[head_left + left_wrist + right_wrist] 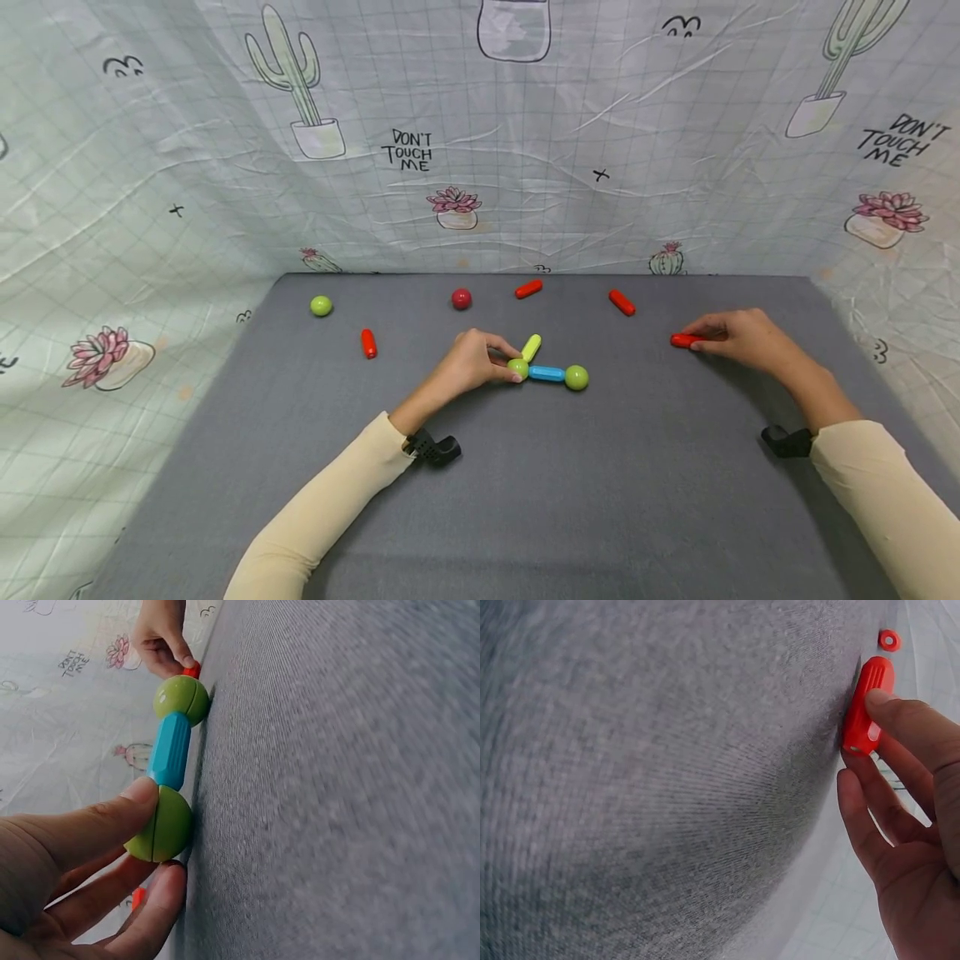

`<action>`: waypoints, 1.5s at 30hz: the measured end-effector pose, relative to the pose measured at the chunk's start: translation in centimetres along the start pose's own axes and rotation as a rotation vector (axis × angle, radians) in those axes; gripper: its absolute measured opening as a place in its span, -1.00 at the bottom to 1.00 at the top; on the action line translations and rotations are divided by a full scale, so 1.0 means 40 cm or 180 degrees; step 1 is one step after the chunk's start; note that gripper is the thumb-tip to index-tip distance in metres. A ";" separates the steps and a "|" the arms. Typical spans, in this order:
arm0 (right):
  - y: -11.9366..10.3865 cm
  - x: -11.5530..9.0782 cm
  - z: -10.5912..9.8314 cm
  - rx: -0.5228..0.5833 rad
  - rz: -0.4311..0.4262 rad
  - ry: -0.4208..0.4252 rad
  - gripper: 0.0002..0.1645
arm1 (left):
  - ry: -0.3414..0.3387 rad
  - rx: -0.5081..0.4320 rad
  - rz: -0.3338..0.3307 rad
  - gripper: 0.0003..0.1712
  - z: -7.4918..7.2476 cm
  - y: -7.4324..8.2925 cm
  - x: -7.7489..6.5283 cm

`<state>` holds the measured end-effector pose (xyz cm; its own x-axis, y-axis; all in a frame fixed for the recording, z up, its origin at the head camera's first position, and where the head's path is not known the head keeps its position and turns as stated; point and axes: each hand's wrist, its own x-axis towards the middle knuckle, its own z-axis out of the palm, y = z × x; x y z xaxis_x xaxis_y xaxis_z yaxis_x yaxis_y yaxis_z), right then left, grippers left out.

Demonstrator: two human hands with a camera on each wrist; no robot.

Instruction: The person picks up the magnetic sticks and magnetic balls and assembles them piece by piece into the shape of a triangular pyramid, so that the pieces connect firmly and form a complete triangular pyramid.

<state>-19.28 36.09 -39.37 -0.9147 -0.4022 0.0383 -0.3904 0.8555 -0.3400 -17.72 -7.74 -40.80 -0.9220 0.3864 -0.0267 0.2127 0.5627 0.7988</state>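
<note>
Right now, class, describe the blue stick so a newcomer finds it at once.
On the grey table, find the left hand. It pinches a green ball; the blue stick runs from that ball to a second green ball. Unlike the yellow-green stick close by or the red sticks, it alone is blue.

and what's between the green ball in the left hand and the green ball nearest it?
A blue rod, running from the held green ball to the other green ball; head and left wrist views both show it.
</note>
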 end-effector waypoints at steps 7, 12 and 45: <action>-0.027 0.000 -0.004 0.0161 0.0023 -0.0014 -0.70 | -0.0048 0.0071 0.0111 -0.68 0.013 0.017 0.008; -0.058 0.006 -0.005 0.0331 -0.0016 -0.0027 -0.71 | -0.0067 -0.0017 0.0125 -0.68 0.019 0.024 0.000; -0.129 0.045 0.028 0.0811 -0.0192 0.0184 -0.69 | -0.0126 -0.0035 0.0140 -0.68 0.036 0.019 -0.002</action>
<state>-18.81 30.58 -38.59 -0.8979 -0.4245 0.1168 -0.4124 0.7180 -0.5608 -17.03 -6.30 -41.05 -0.8982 0.4393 -0.0150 0.2489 0.5365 0.8064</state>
